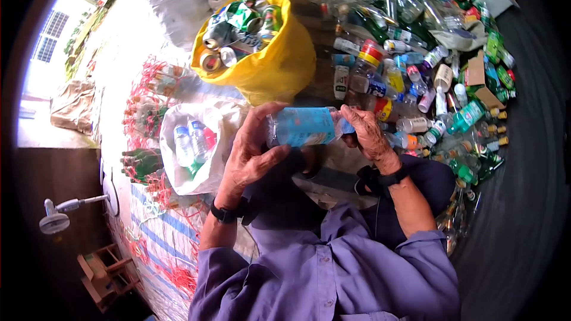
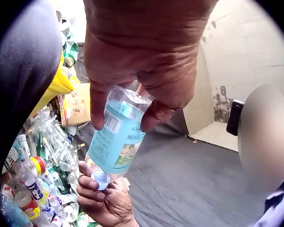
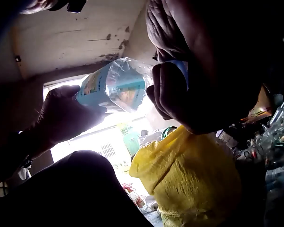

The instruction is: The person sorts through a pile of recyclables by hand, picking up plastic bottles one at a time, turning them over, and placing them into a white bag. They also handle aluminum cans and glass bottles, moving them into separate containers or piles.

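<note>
A clear plastic bottle with a light blue label (image 1: 306, 126) lies roughly level above the lap in the head view. The left hand (image 1: 253, 145) grips its base end, thumb on the near side and fingers on the far side. At the other end, the right hand (image 1: 369, 134) has its fingers curled round the cap and neck. In the left wrist view the label and barcode of the bottle (image 2: 116, 137) show between both hands. Seen from the right wrist, the bottle's clear shoulder (image 3: 128, 85) faces the right hand (image 3: 180, 90), whose fingers cover the cap.
A yellow bag (image 1: 279, 65) full of cans stands ahead. Nearer and left is a white bag (image 1: 178, 175) with a few bottles. Many plastic and glass bottles (image 1: 380, 86) are heaped at the right. Green bottles tied with red string (image 1: 146, 163) lie at the left, near a standing fan (image 1: 55, 221).
</note>
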The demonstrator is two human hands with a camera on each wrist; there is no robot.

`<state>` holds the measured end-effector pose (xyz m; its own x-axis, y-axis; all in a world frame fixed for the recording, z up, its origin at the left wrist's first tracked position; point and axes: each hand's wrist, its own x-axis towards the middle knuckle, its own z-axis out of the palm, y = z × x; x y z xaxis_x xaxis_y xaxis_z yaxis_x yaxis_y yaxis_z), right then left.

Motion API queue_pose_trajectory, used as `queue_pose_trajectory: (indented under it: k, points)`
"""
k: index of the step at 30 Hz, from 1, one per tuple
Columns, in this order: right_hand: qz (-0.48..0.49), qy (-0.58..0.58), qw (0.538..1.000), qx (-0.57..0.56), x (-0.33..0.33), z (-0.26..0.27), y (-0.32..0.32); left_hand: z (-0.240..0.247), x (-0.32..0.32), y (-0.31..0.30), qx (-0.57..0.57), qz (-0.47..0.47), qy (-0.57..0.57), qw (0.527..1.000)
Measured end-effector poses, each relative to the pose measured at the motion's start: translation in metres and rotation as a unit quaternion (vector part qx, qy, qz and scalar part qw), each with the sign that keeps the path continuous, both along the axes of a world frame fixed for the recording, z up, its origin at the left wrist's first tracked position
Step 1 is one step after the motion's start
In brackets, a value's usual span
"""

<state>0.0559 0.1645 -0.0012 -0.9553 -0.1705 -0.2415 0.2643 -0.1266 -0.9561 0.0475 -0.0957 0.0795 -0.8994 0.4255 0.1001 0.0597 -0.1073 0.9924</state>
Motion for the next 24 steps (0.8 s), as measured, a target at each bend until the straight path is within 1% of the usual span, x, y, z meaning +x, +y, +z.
queue_pose_trajectory:
  k: [1,2,3,4,6,7,9,12,13,14,15,16,18,19,21,22,24]
  points:
    - [-0.035,-0.048,0.998,-0.036,0.002,-0.005,0.003,-0.003,0.001,0.004,0.000,-0.006,-0.002,1.000]
    - [-0.069,-0.095,0.990,-0.073,0.003,-0.007,0.007,-0.008,0.003,0.006,-0.038,-0.012,0.008,0.999]
    - [-0.064,-0.112,0.986,-0.101,0.005,-0.006,0.011,-0.009,0.004,0.009,-0.076,-0.016,0.019,0.997]
    - [-0.068,-0.113,0.986,-0.103,0.006,-0.006,0.012,-0.008,0.005,0.013,-0.078,-0.020,0.018,0.997]
    - [-0.111,-0.094,0.988,-0.043,0.009,-0.007,0.011,-0.003,0.007,0.022,-0.145,0.025,0.051,0.988]
    - [-0.114,-0.094,0.988,-0.046,0.009,-0.010,0.012,-0.004,0.007,0.025,-0.148,0.021,0.051,0.988]
    - [-0.155,-0.045,0.987,0.001,0.007,-0.017,0.015,-0.009,0.007,0.030,-0.136,0.057,-0.037,0.988]
    - [-0.173,-0.046,0.983,0.025,0.009,-0.014,0.018,-0.014,0.011,0.036,-0.158,0.054,-0.056,0.984]
    - [-0.174,-0.046,0.983,0.024,0.008,-0.020,0.020,-0.015,0.012,0.038,-0.160,0.053,-0.055,0.984]
    - [-0.176,0.036,0.981,0.068,0.007,-0.032,0.022,-0.016,0.013,0.040,-0.152,0.059,-0.074,0.984]
    - [-0.175,0.118,0.971,0.111,0.006,-0.032,0.022,-0.017,0.013,0.041,-0.145,0.066,-0.093,0.983]
    - [-0.174,0.119,0.971,0.110,0.008,-0.032,0.022,-0.022,0.014,0.041,-0.146,0.066,-0.092,0.983]
    - [-0.170,0.117,0.972,0.113,0.012,-0.026,0.024,-0.032,0.015,0.039,-0.098,0.084,-0.159,0.979]
    - [-0.169,0.120,0.972,0.111,0.011,-0.027,0.025,-0.033,0.015,0.040,-0.099,0.086,-0.155,0.979]
    - [-0.186,0.222,0.944,0.160,0.013,-0.026,0.025,-0.032,0.018,0.039,-0.098,0.084,-0.166,0.978]
    - [-0.186,0.222,0.944,0.158,0.015,-0.022,0.027,-0.030,0.017,0.037,-0.101,0.085,-0.165,0.978]
    - [-0.175,0.275,0.920,0.218,0.018,-0.010,0.032,-0.025,0.013,0.032,-0.096,0.039,-0.216,0.971]
